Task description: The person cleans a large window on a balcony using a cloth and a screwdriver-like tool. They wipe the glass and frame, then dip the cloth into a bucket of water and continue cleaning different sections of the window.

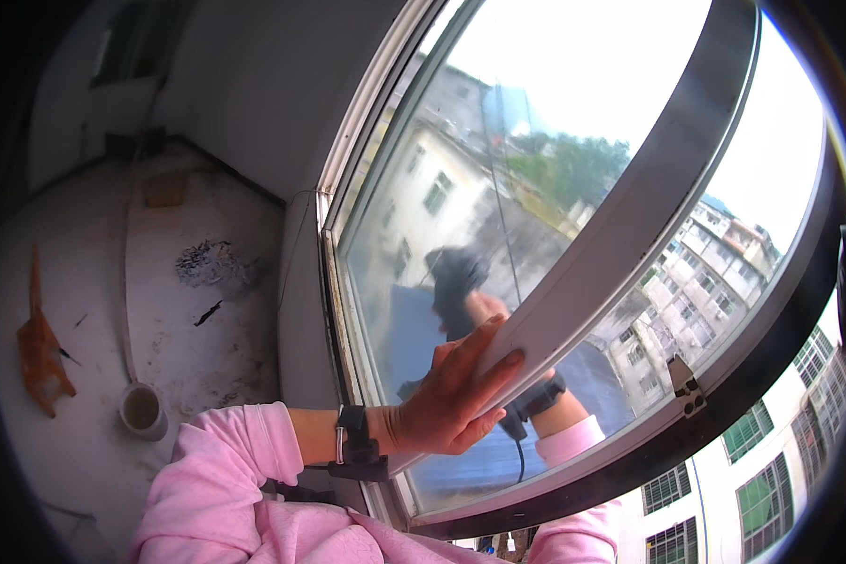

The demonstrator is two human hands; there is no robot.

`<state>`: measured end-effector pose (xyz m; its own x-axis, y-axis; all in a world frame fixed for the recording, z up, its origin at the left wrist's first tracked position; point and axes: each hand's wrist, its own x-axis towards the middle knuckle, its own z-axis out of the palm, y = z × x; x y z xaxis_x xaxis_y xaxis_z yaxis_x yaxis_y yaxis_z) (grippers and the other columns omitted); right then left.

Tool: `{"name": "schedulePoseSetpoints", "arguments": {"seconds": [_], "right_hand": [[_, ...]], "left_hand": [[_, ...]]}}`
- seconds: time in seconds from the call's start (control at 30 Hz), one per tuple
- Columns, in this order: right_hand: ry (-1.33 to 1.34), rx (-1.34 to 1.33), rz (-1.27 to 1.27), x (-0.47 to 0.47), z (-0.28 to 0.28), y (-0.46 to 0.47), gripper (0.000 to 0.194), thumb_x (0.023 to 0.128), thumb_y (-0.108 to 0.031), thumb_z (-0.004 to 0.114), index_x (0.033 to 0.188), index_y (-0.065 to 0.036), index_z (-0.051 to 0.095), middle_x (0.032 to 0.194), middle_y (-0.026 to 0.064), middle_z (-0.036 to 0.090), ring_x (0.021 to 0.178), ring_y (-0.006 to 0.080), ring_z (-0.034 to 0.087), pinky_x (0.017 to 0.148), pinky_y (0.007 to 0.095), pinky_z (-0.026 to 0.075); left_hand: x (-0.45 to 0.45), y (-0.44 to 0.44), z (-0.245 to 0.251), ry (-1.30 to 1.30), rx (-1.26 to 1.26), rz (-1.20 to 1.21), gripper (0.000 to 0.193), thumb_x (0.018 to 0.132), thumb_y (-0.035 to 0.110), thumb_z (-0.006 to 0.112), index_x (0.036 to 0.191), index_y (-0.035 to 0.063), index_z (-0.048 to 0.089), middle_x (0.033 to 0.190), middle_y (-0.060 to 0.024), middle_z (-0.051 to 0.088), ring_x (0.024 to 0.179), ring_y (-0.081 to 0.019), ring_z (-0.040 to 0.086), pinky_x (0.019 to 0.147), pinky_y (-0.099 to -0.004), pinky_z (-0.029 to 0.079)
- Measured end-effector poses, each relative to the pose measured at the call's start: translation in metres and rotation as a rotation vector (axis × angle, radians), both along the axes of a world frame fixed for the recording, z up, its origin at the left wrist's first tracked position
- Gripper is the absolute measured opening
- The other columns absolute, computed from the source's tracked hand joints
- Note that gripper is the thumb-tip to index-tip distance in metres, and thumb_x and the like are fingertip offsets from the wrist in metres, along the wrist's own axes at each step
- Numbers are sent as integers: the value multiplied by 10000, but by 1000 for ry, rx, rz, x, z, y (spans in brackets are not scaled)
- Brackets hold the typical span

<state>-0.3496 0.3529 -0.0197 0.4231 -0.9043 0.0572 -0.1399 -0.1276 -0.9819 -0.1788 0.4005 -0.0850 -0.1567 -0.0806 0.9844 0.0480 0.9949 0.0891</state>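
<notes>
My left hand grips the pale stile of a window sash, fingers spread along it and thumb lower down. A black strap circles that wrist. My right arm reaches around to the far side of the window glass. Through the pane my right hand shows, partly covered by the stile. It holds a dark cloth against or close to the glass; the cloth is blurred. Another black strap with a thin cable sits on the right wrist.
A dark outer frame with a metal bracket curves below the pane. Buildings stand outside. Indoors, a round container, an orange object and a patch of dark debris lie on the floor.
</notes>
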Motion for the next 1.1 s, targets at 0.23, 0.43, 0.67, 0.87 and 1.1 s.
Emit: {"name": "schedulePoseSetpoints", "arguments": {"seconds": [0.23,0.43,0.67,0.87,1.1], "right_hand": [[-32,64,-342,-2,-30,117,352,1026,-298,590,1165,17,659,1044,76,694,950,159,661,842,311,538],[-725,-688,21,-20,109,127,620,975,-332,657,1471,-20,453,1284,194,606,1028,247,660,771,365,563],[-658,-237,-161,-17,-9,168,547,964,-204,680,1443,-31,481,1401,132,550,1139,291,621,936,451,550],[-10,227,-258,-36,-96,174,359,949,-78,640,1297,5,609,1165,99,668,1010,198,660,898,373,547],[-396,-872,-146,-50,166,80,316,1062,-202,512,1287,17,553,1128,175,667,995,278,708,778,388,622]], "left_hand": [[1,-5,-6,-65,13,-7,779,862,153,684,1527,32,297,1567,-361,208,1403,-483,329,1060,-511,295],[-1,-10,-7,-57,20,-1,817,855,147,682,1545,53,255,1564,-360,202,1398,-501,313,1076,-527,282],[0,-6,-4,-72,9,16,809,839,135,681,1524,3,270,1560,-365,207,1392,-517,309,1088,-540,273],[1,-7,-2,-63,36,21,802,827,113,671,1514,-16,277,1562,-360,218,1394,-520,312,1108,-543,256],[8,-13,-1,-58,-18,-24,767,819,94,656,1497,4,310,1517,-398,239,1324,-546,400,979,-522,355]]}}
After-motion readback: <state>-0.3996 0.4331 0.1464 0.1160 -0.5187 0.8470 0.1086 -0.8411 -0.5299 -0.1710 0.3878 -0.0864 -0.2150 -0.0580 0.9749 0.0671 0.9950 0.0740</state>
